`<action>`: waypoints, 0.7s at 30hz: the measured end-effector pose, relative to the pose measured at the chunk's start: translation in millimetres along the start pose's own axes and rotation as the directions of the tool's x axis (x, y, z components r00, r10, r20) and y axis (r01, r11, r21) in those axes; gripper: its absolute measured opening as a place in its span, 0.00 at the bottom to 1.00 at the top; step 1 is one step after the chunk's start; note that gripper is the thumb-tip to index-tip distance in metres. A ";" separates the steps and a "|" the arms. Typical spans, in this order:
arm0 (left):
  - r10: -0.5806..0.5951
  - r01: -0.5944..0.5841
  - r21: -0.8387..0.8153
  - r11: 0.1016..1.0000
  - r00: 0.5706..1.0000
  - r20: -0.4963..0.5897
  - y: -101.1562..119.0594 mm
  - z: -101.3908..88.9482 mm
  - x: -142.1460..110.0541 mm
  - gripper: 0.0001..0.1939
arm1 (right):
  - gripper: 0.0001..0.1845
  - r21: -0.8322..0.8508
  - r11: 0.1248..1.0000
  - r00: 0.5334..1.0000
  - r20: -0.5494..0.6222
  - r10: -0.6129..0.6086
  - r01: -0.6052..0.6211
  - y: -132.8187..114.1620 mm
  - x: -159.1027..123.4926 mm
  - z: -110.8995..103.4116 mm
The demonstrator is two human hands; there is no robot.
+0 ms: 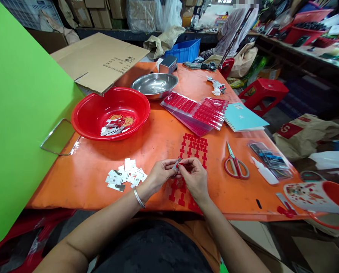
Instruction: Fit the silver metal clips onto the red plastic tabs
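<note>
My left hand pinches a small flat metal plate between thumb and fingers. Close against it, my right hand has its fingertips closed on a small red sticker at the plate's face. Beneath both hands lies a clear sheet with rows of red T-shaped stickers, partly covered by them. A loose pile of metal plates is spread left of my left hand. Farther back, a red basin contains several plates, some with red on them.
Scissors, a white bottle and a mug are on the right. Behind are red sticker sheets, a light-blue notebook, a steel bowl and cardboard. A green panel borders the left. Another person sits beyond the table.
</note>
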State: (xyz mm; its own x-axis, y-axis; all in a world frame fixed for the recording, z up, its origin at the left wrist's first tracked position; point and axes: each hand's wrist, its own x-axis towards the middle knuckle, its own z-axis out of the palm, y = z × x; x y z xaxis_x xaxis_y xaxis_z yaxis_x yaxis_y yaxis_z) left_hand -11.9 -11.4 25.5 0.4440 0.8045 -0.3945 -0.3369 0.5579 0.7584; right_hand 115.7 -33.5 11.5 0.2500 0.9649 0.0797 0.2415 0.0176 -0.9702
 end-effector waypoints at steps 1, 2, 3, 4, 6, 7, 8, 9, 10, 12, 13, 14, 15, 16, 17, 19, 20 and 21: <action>0.002 -0.002 0.003 1.000 1.000 -0.002 0.2 0.4 -0.2 0.21 | 0.06 -0.003 1.000 1.000 0.000 -0.004 0.004 0.3 0.1 0.0; 0.006 -0.006 0.007 1.000 1.000 -0.007 0.2 0.8 -0.4 0.20 | 0.05 -0.007 1.000 1.000 0.002 -0.011 0.011 0.5 0.0 0.0; 0.011 -0.011 0.011 1.000 1.000 -0.014 0.0 1.2 -0.6 0.19 | 0.05 -0.013 1.000 1.000 0.004 -0.021 0.021 0.6 -0.2 -0.1; 0.019 -0.019 0.015 1.000 0.999 -0.028 -0.5 1.5 -0.6 0.17 | 0.05 -0.020 0.999 0.999 0.007 -0.031 0.031 0.6 -0.7 -0.1; 0.040 -0.038 0.023 0.999 0.997 -0.061 -2.2 1.9 -0.2 0.15 | 0.05 -0.043 0.997 0.998 0.013 -0.057 0.057 0.0 -2.5 0.1; 0.052 -0.050 0.026 0.998 0.996 -0.074 -3.2 2.0 0.0 0.15 | 0.05 -0.060 0.996 0.997 0.016 -0.070 0.071 -0.6 -3.7 0.3; 0.067 -0.065 0.028 0.998 0.994 -0.084 -4.1 2.2 0.3 0.14 | 0.05 -0.084 0.993 0.996 0.018 -0.086 0.087 -1.5 -5.0 0.6; 0.083 -0.081 0.031 0.996 0.993 -0.087 -4.8 2.5 0.5 0.14 | 0.05 -0.114 0.988 0.994 0.019 -0.106 0.107 -2.6 -6.1 1.0; 0.101 -0.098 0.033 0.995 0.991 -0.086 -5.0 2.9 0.6 0.14 | 0.05 -0.147 0.980 0.991 0.017 -0.133 0.134 -4.0 -7.0 1.3; 0.126 -0.123 0.037 0.992 0.988 -0.087 -4.4 4.3 0.5 0.13 | 0.05 -0.221 0.955 0.978 -0.018 -0.206 0.197 -7.2 -7.1 1.5; 0.127 -0.123 0.039 0.992 0.988 -0.090 -3.6 5.2 0.3 0.12 | 0.05 -0.260 0.939 0.968 -0.047 -0.247 0.227 -8.8 -6.1 1.3; 0.123 -0.120 0.039 0.992 0.988 -0.094 -2.6 6.2 0.0 0.12 | 0.05 -0.288 0.925 0.958 -0.071 -0.278 0.247 -10.3 -4.5 0.7; 0.118 -0.115 0.038 0.993 0.988 -0.096 -1.7 7.1 -0.2 0.12 | 0.04 -0.302 0.919 0.952 -0.087 -0.293 0.255 -11.6 -2.3 -0.1; 0.112 -0.109 0.038 0.993 0.989 -0.095 -0.8 8.0 -0.4 0.11 | 0.04 -0.300 0.920 0.952 -0.094 -0.290 0.251 -12.6 0.1 -1.0; 0.108 -0.105 0.039 0.994 0.990 -0.091 -0.2 8.6 -0.6 0.11 | 0.04 -0.284 0.929 0.957 -0.090 -0.274 0.239 -13.4 2.6 -2.0; 0.112 -0.109 0.043 0.993 0.990 -0.084 0.4 9.4 -0.9 0.10 | 0.04 -0.239 0.949 0.971 -0.071 -0.229 0.206 -14.4 6.9 -3.8; 0.113 -0.110 0.046 0.993 0.990 -0.082 0.4 9.5 -1.0 0.10 | 0.03 -0.226 0.954 0.974 -0.068 -0.215 0.195 -14.8 8.5 -4.4; 0.113 -0.109 0.047 0.993 0.990 -0.082 0.1 9.4 -1.2 0.10 | 0.03 -0.221 0.957 0.976 -0.069 -0.209 0.189 -15.1 9.6 -4.7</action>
State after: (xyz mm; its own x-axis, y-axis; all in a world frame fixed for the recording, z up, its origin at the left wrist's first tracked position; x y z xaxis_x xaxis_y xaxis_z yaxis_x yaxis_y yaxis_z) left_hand -4.7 -14.2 30.9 0.3334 0.8763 -0.3477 -0.3442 0.4565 0.8205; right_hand 118.9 -25.7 28.0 0.2580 0.9196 0.2961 0.4852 0.1417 -0.8628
